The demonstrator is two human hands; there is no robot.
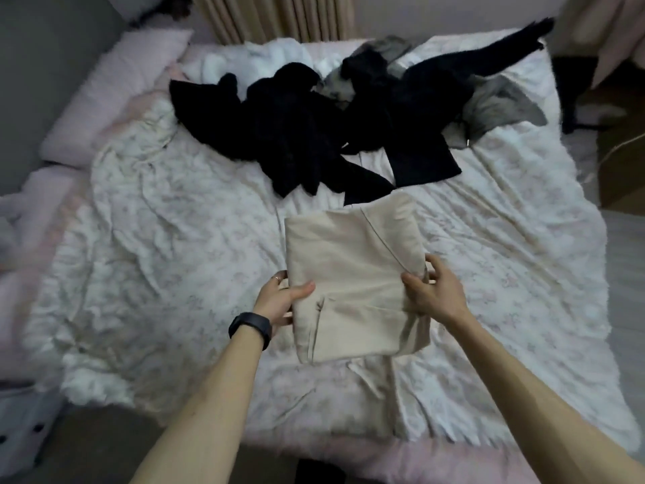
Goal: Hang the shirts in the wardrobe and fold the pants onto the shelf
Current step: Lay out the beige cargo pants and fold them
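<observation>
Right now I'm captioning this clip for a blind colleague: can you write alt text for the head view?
A person holds folded beige pants over a rumpled white floral bed, left-hand grip on the left edge, right-hand grip on the right. Behind them lie black clothes and grey clothes in a heap, with a pink pillow at the left.

A bed [174, 239] with rumpled floral white bedding fills the frame. Beige curtains [272, 15] hang top centre; grey wall [45, 64] upper left; dim light.
</observation>
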